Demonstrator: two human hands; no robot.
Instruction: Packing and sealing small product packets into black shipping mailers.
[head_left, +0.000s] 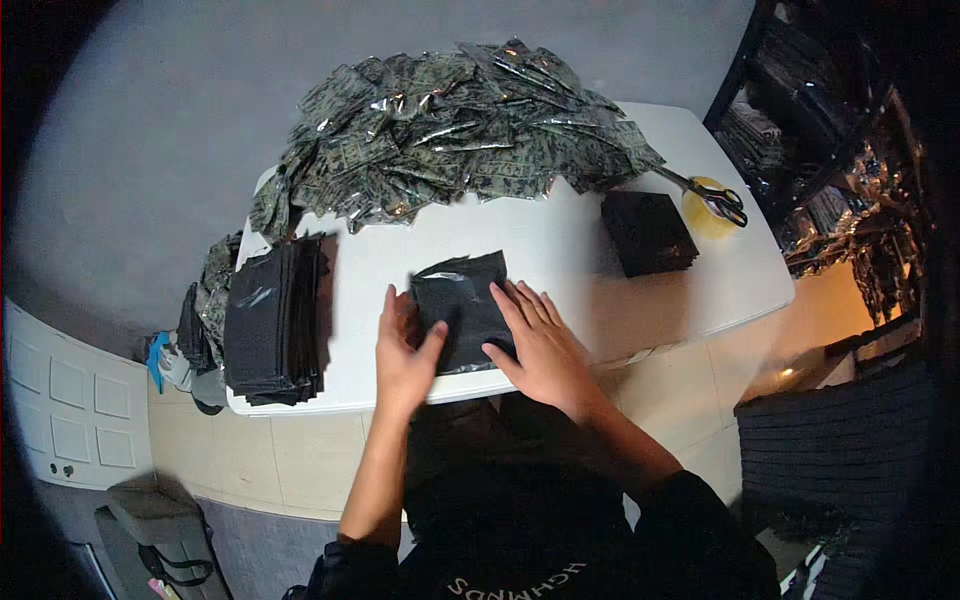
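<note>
A flat piece of folded black fabric, apparently in a clear plastic sleeve that shines at its top and bottom edges, lies near the front edge of the white table. My left hand is at its left side, thumb spread over the near-left part and fingers pointing away from me. On the right side, my right hand rests with its fingers spread along the packet's edge. Neither hand is closed around it. Whether the left fingertips touch the packet is hard to tell.
A tall stack of black packets stands at left. Behind lies a big heap of camouflage-patterned packets in shiny plastic. At right are a smaller black stack, a tape roll and scissors. A loaded rack stands beyond.
</note>
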